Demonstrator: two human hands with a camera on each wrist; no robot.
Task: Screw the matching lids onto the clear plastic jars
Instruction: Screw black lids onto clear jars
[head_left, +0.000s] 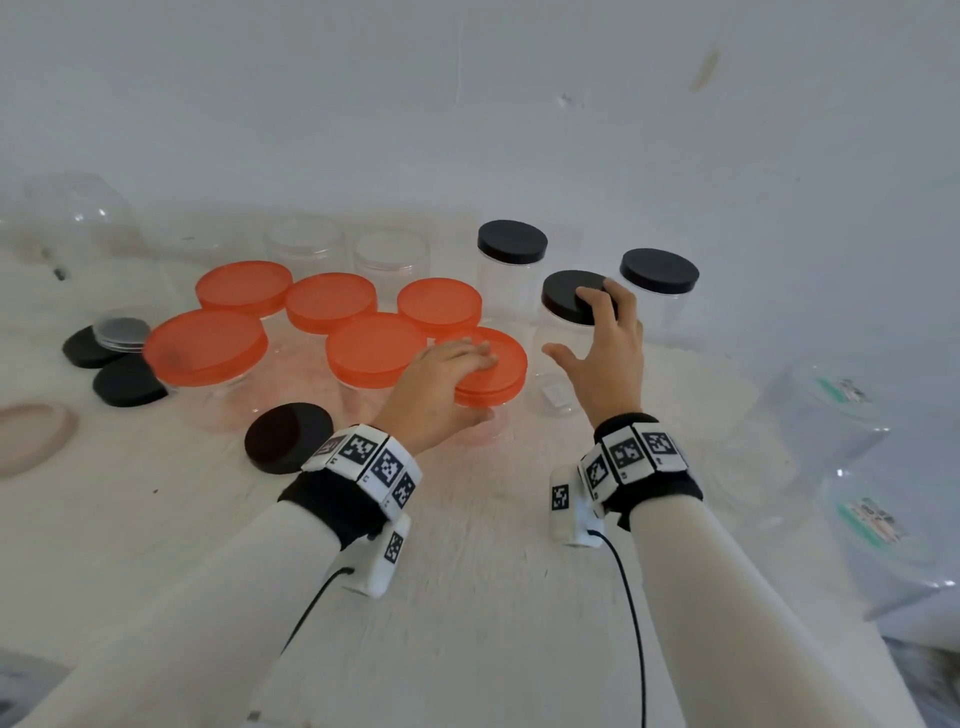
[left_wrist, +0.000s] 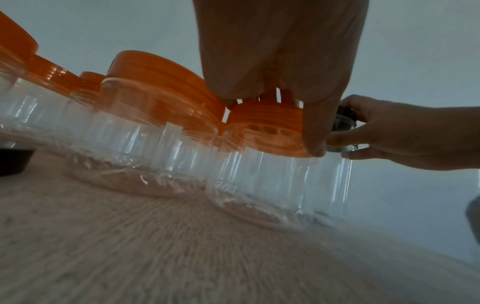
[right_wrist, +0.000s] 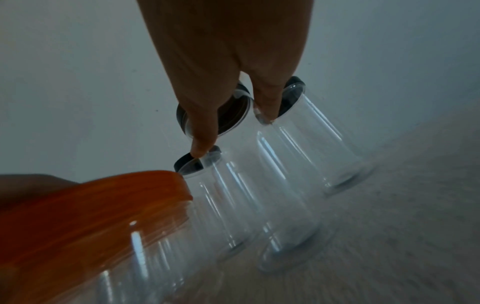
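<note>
- Jars of clear plastic stand grouped on the pale worktop (head_left: 467, 597); a loose black lid (head_left: 289, 437) lies nearest, left of the orange-lidded jar (head_left: 491, 371).
- Left hand (head_left: 441, 387) rests on that jar's orange lid, thumb (left_wrist: 315, 131) curled down against its rim.
- Right hand (head_left: 605, 351), just right of the orange-lidded jar, has its fingertips on the black lid (head_left: 571, 296) of a taller jar, thumb spread apart.
- Beyond the orange-lidded jar stand two more black-lidded jars (head_left: 511, 270) and five orange-lidded ones (head_left: 376, 348).
</note>
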